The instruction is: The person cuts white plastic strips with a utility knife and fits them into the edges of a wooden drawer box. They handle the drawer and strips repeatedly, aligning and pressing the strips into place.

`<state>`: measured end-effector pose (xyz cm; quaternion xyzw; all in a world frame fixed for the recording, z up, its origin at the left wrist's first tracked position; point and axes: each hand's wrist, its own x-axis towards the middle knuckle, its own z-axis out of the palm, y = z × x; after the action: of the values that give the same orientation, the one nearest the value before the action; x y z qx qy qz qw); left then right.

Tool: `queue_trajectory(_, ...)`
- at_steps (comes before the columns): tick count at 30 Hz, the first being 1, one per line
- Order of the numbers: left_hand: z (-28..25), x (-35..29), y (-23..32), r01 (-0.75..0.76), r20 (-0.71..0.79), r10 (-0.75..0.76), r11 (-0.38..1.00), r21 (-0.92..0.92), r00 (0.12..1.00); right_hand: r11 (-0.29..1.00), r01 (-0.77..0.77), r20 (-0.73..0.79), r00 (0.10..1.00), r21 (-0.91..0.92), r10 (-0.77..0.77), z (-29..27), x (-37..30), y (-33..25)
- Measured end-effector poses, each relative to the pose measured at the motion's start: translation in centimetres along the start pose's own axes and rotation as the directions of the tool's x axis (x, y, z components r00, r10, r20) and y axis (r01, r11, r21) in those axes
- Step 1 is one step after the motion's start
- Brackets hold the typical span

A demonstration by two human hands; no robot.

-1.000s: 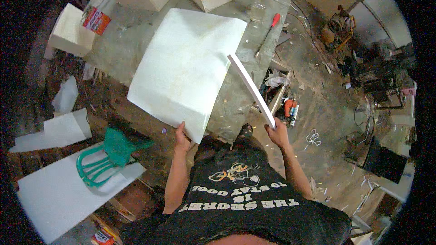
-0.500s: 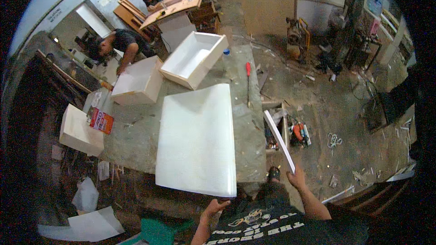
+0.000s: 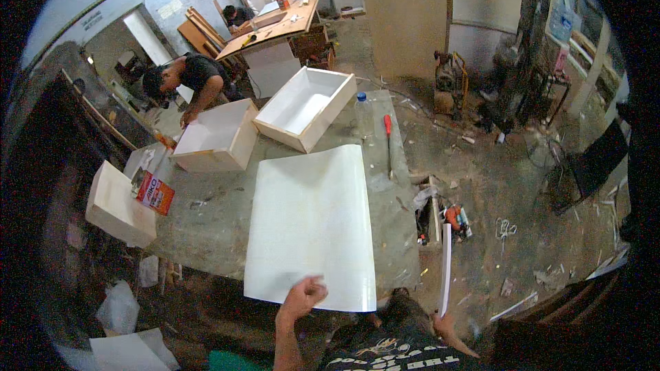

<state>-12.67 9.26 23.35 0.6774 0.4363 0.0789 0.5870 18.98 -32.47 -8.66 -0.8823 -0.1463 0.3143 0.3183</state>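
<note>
A large white laminate sheet (image 3: 313,223) lies flat on the grey workbench (image 3: 206,216), its near edge hanging past the bench's front. My left hand (image 3: 301,297) pinches that near edge. My right hand (image 3: 442,323) holds a narrow white strip (image 3: 445,268) upright by its lower end, beside the bench's right side.
Two open white boxes (image 3: 302,106) (image 3: 216,137) and a third (image 3: 117,203) sit on the bench with a plastic bottle (image 3: 363,113), a red-handled screwdriver (image 3: 388,141) and a glue can (image 3: 154,192). A person (image 3: 185,82) bends at the far left. Tools (image 3: 447,220) and scraps litter the floor.
The sheet, tilted and raised a second ago, now lies flat on the bench. The strip has swung from slanting over the bench to upright at my right. My view has lifted toward the room.
</note>
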Motion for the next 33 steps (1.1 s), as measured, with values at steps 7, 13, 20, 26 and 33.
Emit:
queue_trajectory(7, -3.4, 6.9, 11.6, -0.455, -0.274, 0.536, 0.835, 0.309, 0.799, 0.931, -0.060, -0.241, 0.970, -0.360, -0.030, -0.8, 1.9, 8.7)
queue_trajectory(13, -9.0, 20.7, 9.3, -0.407, -0.196, 0.429, 0.902, 0.146, 0.882, 0.932, -0.019, -0.360, 0.925, -0.362, -0.121, -5.2, 0.0, 3.4)
queue_trajectory(20, -16.7, 42.2, 7.4, -0.223, -0.368, 0.412, 0.860, 0.459, 0.833, 0.987, -0.160, -0.375, 0.917, -0.027, 0.138, 0.4, -7.5, 0.2)
queue_trajectory(26, -16.9, 48.2, 9.7, 0.107, -0.507, 0.387, 0.706, 0.700, 0.770, 0.904, -0.343, -0.351, 0.838, 0.256, 0.418, 8.6, -16.3, -3.4)
queue_trajectory(33, -18.3, 50.5, 8.5, 0.212, -0.461, 0.567, 0.450, 0.868, 0.682, 0.894, -0.446, -0.583, 0.735, -0.029, 0.347, 12.7, -18.7, -3.3)
